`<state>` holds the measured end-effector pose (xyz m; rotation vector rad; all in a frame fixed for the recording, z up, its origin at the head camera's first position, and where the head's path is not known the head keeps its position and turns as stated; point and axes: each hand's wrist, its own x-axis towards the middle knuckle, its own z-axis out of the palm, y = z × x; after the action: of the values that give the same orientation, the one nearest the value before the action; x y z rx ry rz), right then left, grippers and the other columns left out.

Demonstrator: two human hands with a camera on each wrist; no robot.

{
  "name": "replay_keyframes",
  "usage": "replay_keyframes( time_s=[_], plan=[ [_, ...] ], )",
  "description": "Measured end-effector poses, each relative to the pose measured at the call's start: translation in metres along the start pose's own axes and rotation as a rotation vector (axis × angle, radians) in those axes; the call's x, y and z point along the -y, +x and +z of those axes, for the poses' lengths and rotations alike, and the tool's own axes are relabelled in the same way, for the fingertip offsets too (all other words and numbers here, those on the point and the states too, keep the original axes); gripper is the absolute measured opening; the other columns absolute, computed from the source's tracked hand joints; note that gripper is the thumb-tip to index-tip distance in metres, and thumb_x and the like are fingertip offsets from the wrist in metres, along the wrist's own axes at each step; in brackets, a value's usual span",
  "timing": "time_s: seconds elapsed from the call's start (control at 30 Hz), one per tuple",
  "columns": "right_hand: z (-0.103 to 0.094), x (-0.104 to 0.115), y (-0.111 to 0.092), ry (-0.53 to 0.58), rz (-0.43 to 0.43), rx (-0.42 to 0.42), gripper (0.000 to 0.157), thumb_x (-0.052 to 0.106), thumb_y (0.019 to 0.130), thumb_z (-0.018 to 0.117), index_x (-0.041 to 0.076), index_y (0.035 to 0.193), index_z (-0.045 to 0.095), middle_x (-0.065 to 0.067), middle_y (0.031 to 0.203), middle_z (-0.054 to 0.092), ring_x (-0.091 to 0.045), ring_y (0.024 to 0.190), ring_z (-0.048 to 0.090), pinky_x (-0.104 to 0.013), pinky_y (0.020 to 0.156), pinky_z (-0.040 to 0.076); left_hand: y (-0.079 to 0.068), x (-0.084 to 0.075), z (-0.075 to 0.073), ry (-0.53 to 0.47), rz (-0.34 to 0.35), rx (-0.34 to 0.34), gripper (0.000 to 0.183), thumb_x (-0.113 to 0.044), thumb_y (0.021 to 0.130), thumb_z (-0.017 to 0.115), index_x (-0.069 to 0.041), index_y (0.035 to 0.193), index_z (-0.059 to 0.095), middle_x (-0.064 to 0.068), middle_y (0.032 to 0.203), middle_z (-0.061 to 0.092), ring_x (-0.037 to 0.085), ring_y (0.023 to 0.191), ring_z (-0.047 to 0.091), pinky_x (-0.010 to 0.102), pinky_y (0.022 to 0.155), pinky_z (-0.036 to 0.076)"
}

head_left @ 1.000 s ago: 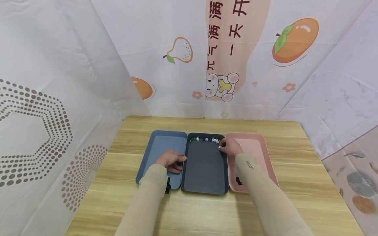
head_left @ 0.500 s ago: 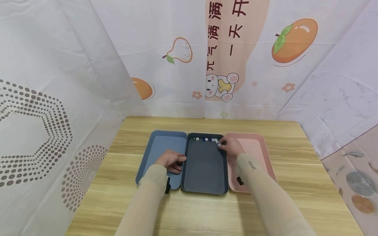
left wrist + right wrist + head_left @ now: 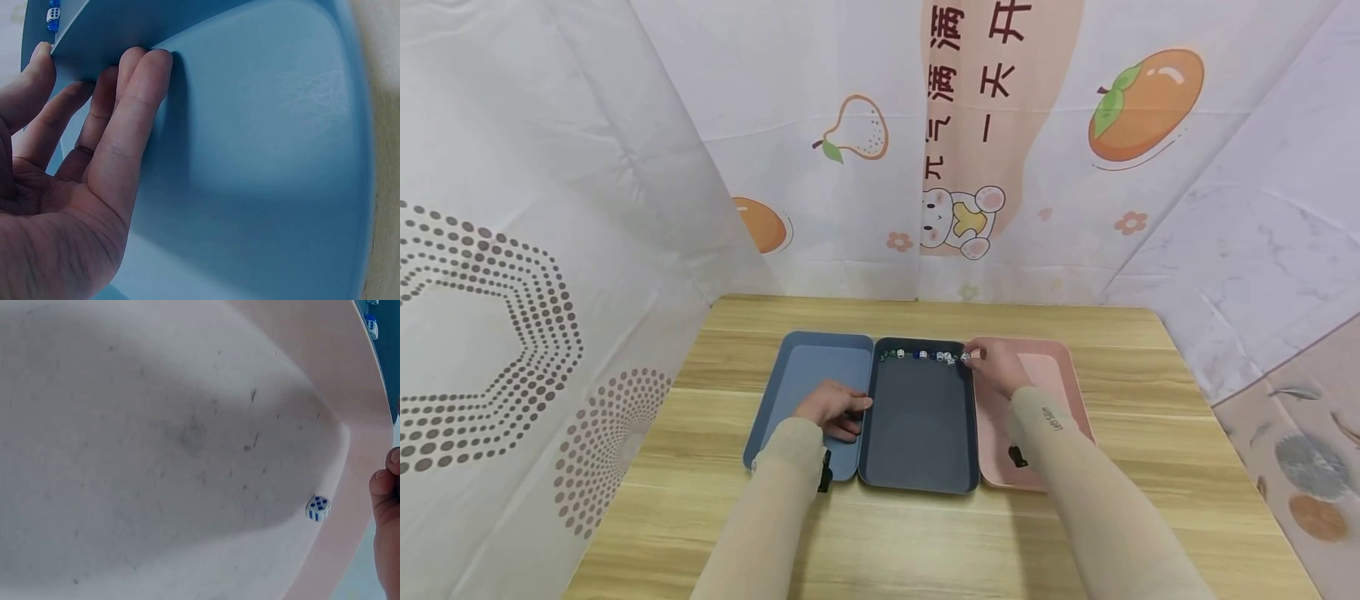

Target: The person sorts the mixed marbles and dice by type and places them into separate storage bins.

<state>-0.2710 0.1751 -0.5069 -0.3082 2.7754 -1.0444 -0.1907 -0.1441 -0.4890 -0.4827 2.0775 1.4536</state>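
Observation:
In the head view my right hand (image 3: 996,365) pinches a white die (image 3: 966,357) at the far right corner of the dark grey tray (image 3: 919,425), beside the pink tray. Only that hand's thumb side enters the right wrist view, so the held die is hidden there. Along the dark tray's far wall lie several small dice, among them a white die (image 3: 901,353) and a white die (image 3: 922,354), with green and blue pieces between. My left hand (image 3: 94,162) rests over the blue tray's (image 3: 269,125) inner wall, thumb at the rim, straight fingers inside.
Another white die with blue pips (image 3: 318,508) lies in the pink tray (image 3: 187,487), against its wall. All three trays stand side by side on a wooden table (image 3: 925,550). A printed curtain (image 3: 820,208) hangs behind the table.
My right hand has moved away from me and slightly right, carrying the white die from inside the dark tray to its far right corner. The left hand stays in place.

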Motion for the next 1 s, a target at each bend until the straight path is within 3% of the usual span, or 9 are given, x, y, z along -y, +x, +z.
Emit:
replay_keyframes(
  time_s=[0.1,0.37,0.7,1.0],
  plan=[
    [-0.004,-0.002,-0.003,0.002,-0.022,-0.017,0.024,0.01,0.099,0.067,0.004,0.123,0.07,-0.016,0.11,0.067,-0.027,0.085,0.058,-0.038,0.069,0.05,0.0,0.0,0.0,0.0,-0.003,0.0,0.044,-0.019,0.098,0.073,-0.006,0.139,0.064,0.018,0.117,0.068,0.03,0.085,0.072,0.042,0.072,0.064],
    [-0.01,-0.017,-0.008,0.028,-0.054,-0.044,0.028,0.005,0.099,0.065,0.006,0.126,0.07,-0.017,0.125,0.068,-0.037,0.116,0.061,-0.053,0.092,0.053,0.0,0.0,-0.001,-0.006,-0.004,-0.001,0.044,-0.018,0.098,0.072,-0.005,0.139,0.064,0.017,0.114,0.068,0.029,0.083,0.072,0.04,0.071,0.064],
    [-0.018,-0.027,-0.014,0.01,-0.024,-0.048,0.021,0.007,0.096,0.068,0.003,0.116,0.071,-0.015,0.114,0.07,-0.031,0.095,0.057,-0.047,0.084,0.049,0.0,0.001,0.0,0.015,0.01,0.003,0.046,-0.02,0.098,0.072,-0.005,0.14,0.063,0.018,0.116,0.068,0.029,0.083,0.071,0.041,0.07,0.064],
    [-0.025,-0.039,-0.019,-0.036,-0.07,-0.089,0.018,0.005,0.093,0.069,0.004,0.109,0.075,-0.009,0.099,0.071,-0.026,0.085,0.059,-0.039,0.074,0.049,0.001,0.001,0.001,0.024,0.01,0.011,0.047,-0.021,0.099,0.071,-0.006,0.143,0.061,0.017,0.114,0.068,0.028,0.082,0.07,0.04,0.069,0.064]
  ],
)
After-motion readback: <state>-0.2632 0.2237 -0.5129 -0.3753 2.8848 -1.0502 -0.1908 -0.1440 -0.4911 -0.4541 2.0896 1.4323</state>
